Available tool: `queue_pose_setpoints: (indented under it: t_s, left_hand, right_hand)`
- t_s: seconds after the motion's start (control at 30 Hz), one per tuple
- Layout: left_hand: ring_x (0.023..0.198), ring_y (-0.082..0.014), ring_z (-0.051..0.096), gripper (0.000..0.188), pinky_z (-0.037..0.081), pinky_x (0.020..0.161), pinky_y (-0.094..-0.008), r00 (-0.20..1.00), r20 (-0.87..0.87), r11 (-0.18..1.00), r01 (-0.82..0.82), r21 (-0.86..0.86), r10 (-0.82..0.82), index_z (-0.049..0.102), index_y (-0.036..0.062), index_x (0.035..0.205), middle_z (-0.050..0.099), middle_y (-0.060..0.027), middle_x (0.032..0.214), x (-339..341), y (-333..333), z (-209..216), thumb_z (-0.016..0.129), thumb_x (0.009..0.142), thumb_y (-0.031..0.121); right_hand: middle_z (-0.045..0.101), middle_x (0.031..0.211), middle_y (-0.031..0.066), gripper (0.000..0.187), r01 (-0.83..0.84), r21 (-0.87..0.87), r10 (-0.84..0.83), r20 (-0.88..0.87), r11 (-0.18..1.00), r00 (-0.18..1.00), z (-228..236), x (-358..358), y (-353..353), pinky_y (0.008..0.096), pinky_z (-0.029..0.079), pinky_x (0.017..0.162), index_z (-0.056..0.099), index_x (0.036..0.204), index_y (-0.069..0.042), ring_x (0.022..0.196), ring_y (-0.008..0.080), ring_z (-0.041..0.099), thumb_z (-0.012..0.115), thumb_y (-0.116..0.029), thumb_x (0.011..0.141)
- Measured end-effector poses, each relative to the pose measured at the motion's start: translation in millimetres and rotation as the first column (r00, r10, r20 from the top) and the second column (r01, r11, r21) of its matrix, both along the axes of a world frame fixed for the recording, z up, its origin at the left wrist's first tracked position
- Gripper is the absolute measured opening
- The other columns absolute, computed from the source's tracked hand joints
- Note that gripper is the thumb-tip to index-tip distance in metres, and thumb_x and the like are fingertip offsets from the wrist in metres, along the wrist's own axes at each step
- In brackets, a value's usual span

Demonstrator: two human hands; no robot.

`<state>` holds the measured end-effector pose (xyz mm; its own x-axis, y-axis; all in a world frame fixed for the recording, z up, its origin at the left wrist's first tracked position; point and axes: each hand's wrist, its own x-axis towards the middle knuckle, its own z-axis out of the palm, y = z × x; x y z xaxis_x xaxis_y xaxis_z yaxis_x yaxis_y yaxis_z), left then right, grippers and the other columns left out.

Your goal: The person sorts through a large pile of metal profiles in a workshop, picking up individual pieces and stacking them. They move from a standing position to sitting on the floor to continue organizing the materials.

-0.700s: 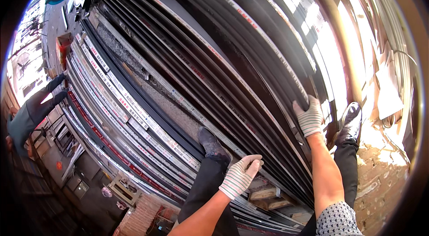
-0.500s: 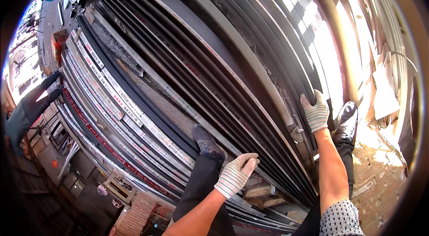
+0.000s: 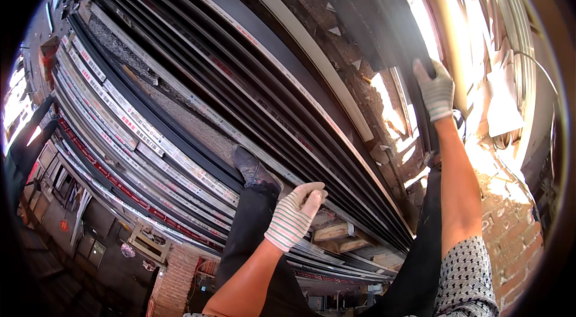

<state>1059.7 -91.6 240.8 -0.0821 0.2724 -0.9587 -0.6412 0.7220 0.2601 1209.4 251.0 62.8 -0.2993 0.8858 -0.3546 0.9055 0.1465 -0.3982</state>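
My right hand [image 3: 436, 90], in a striped knit glove, grips the near part of a long dark metal profile [image 3: 372, 23]. That profile slants away to the upper left and is smeared by motion. My left hand [image 3: 295, 216], gloved the same way, hangs above the near ends of the stacked profiles. Its fingers are bent together with the thumb against them, and nothing shows in them. Below and around it, several dark profiles [image 3: 240, 83] lie side by side in a long stack. My left shoe [image 3: 255, 168] rests among them.
White-wrapped profiles [image 3: 150, 137] with printed film lie to the left. At the far left another person's dark-clothed legs [image 3: 30, 131] show. A pale pipe [image 3: 441, 17] and upright strips [image 3: 522, 65] stand on the right, above a brick surface [image 3: 510, 245]. Dirt and scraps lie between the stacks.
My right hand has swung up and right with the dark profile, baring littered, sunlit ground beside the stack. My left hand sits slightly left and higher in view. The view has shifted right.
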Motion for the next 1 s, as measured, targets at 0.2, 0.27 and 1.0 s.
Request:
queue_pose_setpoints:
  t_s: [0.2, 0.27, 1.0]
  left_hand:
    - [0.105, -0.0202, 0.067, 0.038, 0.053, 0.095, -0.0315, 1.000, -0.024, 1.000, 0.001, 0.014, -0.001, 0.058, -0.0068, 0.128, 0.069, -0.0166, 0.115, -2, 0, 0, 0.056, 0.104, 0.022]
    - [0.106, -0.0211, 0.067, 0.037, 0.053, 0.095, -0.0322, 1.000, -0.007, 0.999, -0.022, 0.025, 0.023, 0.058, -0.0060, 0.129, 0.069, -0.0164, 0.115, 0, 0, -2, 0.056, 0.104, 0.022]
    - [0.105, -0.0211, 0.067, 0.036, 0.053, 0.094, -0.0319, 1.000, -0.013, 0.999, 0.000, -0.044, -0.001, 0.059, -0.0044, 0.128, 0.069, -0.0176, 0.114, -7, 2, 7, 0.054, 0.105, 0.022]
  right_hand:
    - [0.070, 0.092, 0.0235, 0.067, -0.002, -0.010, 0.004, 0.172, 1.000, 0.985, 3, -19, 31, 0.0442, 0.051, 0.090, 0.069, 0.113, 0.002, 0.090, 0.0390, 0.067, 0.064, -0.060, 0.088]
    - [0.069, 0.086, 0.0181, 0.049, -0.119, 0.523, 0.159, -0.033, 0.844, 0.987, -12, -8, 23, 0.0447, 0.051, 0.087, 0.069, 0.105, 0.000, 0.085, 0.0383, 0.065, 0.063, -0.047, 0.093]
    - [0.060, 0.114, 0.0285, 0.049, -0.194, -0.016, 0.172, 0.539, 0.981, 0.824, -60, 78, -119, 0.0488, 0.052, 0.093, 0.050, 0.124, 0.001, 0.106, 0.0423, 0.062, 0.066, -0.032, 0.091]
